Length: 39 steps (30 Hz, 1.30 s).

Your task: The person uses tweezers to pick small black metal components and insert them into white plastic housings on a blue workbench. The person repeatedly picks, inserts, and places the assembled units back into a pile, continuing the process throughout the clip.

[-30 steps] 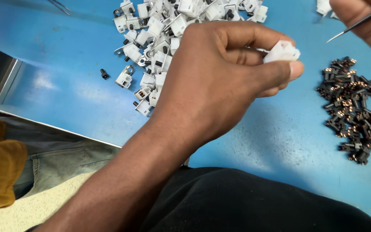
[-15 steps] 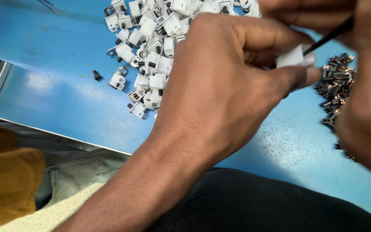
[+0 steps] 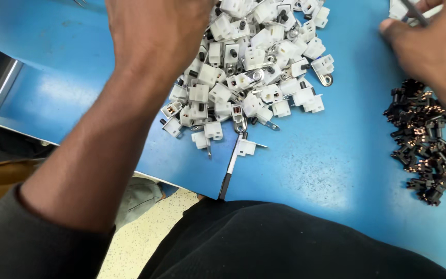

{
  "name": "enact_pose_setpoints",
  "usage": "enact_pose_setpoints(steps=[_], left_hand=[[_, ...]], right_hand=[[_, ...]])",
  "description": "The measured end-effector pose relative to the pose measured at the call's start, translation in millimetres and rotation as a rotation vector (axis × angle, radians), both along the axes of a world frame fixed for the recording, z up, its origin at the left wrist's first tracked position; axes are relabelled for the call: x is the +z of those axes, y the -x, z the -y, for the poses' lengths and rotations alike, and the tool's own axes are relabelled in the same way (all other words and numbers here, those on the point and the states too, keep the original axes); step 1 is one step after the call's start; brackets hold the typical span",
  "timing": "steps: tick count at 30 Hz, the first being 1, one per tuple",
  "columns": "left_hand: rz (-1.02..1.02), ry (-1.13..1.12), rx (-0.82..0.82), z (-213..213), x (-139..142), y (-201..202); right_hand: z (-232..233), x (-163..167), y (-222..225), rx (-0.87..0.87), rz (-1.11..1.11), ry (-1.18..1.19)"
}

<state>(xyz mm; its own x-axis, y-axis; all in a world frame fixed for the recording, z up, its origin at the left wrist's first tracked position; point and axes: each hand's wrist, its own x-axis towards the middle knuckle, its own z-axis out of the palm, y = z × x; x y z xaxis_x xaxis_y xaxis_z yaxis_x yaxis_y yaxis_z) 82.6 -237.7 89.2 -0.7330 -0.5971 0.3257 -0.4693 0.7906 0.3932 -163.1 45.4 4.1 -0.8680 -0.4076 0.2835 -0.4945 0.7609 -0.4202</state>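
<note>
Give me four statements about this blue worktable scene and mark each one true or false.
1. The heap of small white plastic connector housings lies on the blue table. True.
2. The pile of small dark metal clips lies left of the white heap. False: it lies to the right.
3. The left hand reaches over the white heap. True.
4. The slim black-and-white tool is held in the right hand. False: it lies loose on the table.
</note>
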Motion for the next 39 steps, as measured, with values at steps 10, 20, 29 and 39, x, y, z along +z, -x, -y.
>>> enact_pose_setpoints(steps=[10,20,29,39], left_hand=[[-0.359,-0.158,-0.426,-84,2,-17],[0.085,-1.381,-0.63,-151,-2,-52],[0.151,-1.141,-0.678,-176,20,-49],[0.147,-0.73,-0.624,-199,52,-52]], right_hand=[[-5,70,-97,0.085,0.509,0.513],[-156,24,-184,-0.263,0.822,0.171],[-215,-14,-172,-0.309,0.565,-0.021],[-130,90,-189,0.055,0.514,0.25]])
